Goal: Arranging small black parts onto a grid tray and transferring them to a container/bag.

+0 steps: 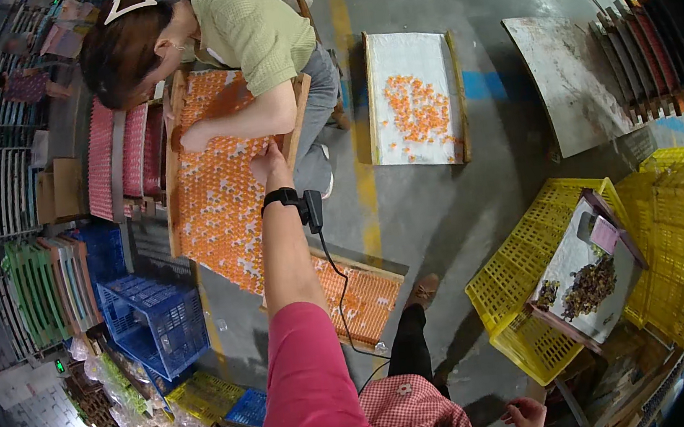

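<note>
My left hand (271, 164) reaches far forward over the right part of a long wood-framed tray (175, 207). Its fingers look closed together just above the orange pieces (218, 202), which cover the tray in dense rows with pale gaps. What those fingers hold, if anything, is too small to make out. A black band with a small cabled device (308, 209) is on that wrist. Low at the right, beside my checkered apron (414, 403), hangs my right hand (527, 420), fingers loosely bent and apart, holding nothing visible. Another person's hand (198, 137) works over the same tray.
The co-worker in light green leans over the tray's far end. A white-lined tray (383, 133) of orange pieces lies on the floor. Yellow crates (493, 281) bear a tray with dark clumps at right. Blue crates (158, 336) stand left; another orange-covered tray (376, 294) lies near my leg.
</note>
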Tool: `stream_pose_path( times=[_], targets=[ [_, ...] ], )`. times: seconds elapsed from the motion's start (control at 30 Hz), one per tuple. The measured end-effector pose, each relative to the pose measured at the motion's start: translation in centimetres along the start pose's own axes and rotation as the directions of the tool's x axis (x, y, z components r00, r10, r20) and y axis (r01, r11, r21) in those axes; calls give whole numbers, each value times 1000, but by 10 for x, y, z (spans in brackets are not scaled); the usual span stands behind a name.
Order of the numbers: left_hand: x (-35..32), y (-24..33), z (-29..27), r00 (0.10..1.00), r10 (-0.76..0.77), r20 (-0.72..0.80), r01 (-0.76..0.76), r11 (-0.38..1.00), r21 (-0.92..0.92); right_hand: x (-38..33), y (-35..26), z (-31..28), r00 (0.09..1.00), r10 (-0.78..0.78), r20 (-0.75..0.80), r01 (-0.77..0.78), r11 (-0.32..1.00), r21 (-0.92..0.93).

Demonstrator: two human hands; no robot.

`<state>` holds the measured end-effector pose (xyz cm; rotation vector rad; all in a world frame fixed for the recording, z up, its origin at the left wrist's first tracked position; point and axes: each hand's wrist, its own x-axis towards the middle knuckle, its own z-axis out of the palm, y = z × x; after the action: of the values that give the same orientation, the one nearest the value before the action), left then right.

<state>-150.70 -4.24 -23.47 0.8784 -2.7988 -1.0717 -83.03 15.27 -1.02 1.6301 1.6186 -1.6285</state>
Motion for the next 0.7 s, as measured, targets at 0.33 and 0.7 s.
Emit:
stream_pose_path(
  times=[0.33, 0.7],
  targets=[
    [-29, -15, -4, 997, 77, 23, -49, 812, -581, -10, 3, 3, 998, -48, -28, 48, 999, -3],
    [-327, -117, -185, 290, 413, 864, -298, 896, -328, -29, 54, 3, 980, -194, -28, 197, 973, 119]
  ],
)
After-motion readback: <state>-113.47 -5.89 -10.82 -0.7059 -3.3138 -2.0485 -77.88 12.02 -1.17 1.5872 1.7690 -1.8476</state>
